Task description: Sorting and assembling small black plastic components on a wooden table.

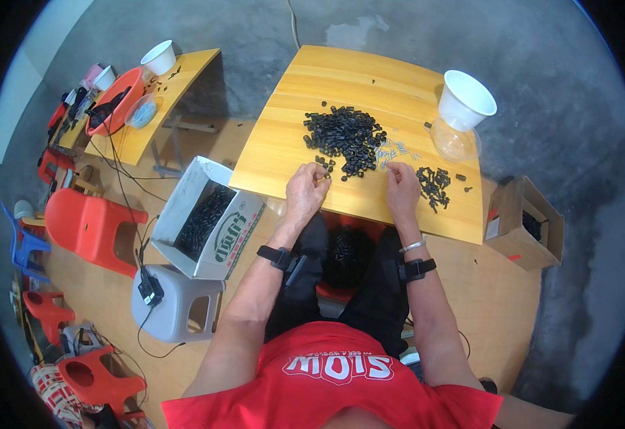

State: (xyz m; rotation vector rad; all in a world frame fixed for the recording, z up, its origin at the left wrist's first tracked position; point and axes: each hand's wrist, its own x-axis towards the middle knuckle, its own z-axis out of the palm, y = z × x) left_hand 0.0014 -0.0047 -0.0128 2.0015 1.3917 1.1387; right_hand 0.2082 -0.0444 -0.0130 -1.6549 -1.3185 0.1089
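Note:
At the near edge of the yellow wooden table, my left hand pinches what looks like a small black plastic part at its fingertips. My right hand is closed with thumb and finger together, beside the small clear pieces; what it holds is too small to make out. Beyond my hands spreads a big pile of short black cylindrical parts. A smaller heap of thin black parts lies right of my right hand.
A white tub and a clear bowl stand at the table's right. Cardboard boxes with black parts flank the table, one left, one right. A black-filled container sits between my legs. A grey stool is left.

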